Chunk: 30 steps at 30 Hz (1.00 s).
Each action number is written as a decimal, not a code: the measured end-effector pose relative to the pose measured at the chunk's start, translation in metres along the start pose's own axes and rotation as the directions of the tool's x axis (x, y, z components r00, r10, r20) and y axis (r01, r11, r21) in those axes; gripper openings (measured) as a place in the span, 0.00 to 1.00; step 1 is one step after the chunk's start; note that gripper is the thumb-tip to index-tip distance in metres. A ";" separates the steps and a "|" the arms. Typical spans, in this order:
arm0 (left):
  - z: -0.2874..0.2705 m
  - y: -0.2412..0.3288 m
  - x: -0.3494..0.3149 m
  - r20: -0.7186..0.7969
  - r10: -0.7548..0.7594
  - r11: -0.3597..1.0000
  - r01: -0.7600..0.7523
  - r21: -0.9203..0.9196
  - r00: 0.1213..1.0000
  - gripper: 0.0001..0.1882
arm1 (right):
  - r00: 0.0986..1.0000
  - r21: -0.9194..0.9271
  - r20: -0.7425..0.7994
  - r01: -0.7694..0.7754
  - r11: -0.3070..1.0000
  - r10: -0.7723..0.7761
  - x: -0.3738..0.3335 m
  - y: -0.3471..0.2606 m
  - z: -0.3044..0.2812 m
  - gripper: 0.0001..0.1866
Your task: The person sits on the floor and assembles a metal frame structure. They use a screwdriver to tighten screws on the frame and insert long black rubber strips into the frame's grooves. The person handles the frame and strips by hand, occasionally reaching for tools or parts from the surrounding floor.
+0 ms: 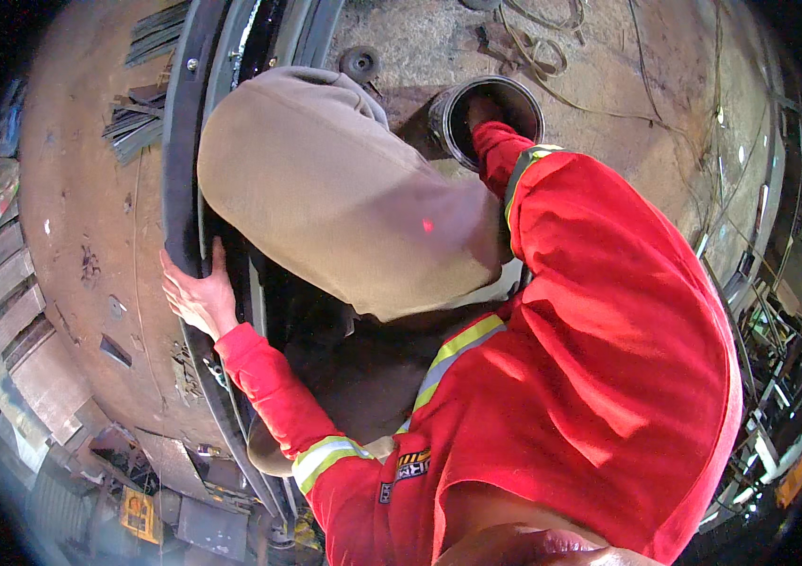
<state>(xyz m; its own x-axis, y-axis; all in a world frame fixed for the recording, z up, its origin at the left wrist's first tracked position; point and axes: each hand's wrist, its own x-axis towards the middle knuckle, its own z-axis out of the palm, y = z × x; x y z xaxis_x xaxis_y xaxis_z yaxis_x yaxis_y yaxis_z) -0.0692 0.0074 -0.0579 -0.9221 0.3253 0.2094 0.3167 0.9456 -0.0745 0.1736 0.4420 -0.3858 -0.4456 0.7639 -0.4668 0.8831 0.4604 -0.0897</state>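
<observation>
A long dark metal beam runs beside my left knee, with more bars parallel to it. My left hand grips this beam, its thumb on the upper face and its fingers over the outer edge. Ahead on the right stands a round metal can, open at the top. My right hand reaches down inside it, dark with shadow, so its fingers and anything they hold are hidden. My bent leg in tan trousers lies between the beam and the can.
A small dark wheel-like disc lies near the can. Cables and a loose strap cross the floor beyond. Stacked flat metal strips lie left of the beam. Metal scrap crowds the far right, and a yellow object sits lower left.
</observation>
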 end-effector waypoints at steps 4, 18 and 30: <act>0.002 0.003 0.004 0.007 0.005 1.000 -0.005 -0.002 1.000 0.46 | 0.999 -0.058 -0.021 0.039 0.998 -0.041 -0.005 0.006 -0.009 0.13; 0.008 -0.004 0.004 -0.024 0.039 0.998 -0.040 -0.043 0.999 0.46 | 0.998 -0.042 0.013 0.063 0.997 -0.062 0.004 0.019 0.010 0.19; 0.009 -0.007 0.002 0.013 0.027 0.998 -0.026 -0.051 1.000 0.47 | 0.970 0.091 0.018 0.239 0.967 -0.242 0.029 0.044 0.042 0.21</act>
<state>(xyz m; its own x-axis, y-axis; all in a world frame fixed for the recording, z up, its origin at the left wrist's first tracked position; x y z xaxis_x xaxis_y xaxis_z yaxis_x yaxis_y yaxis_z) -0.0752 0.0019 -0.0658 -0.9161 0.3503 0.1949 0.3514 0.9357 -0.0297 0.2062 0.4651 -0.4404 -0.6430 0.6216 -0.4474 0.7606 0.5863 -0.2786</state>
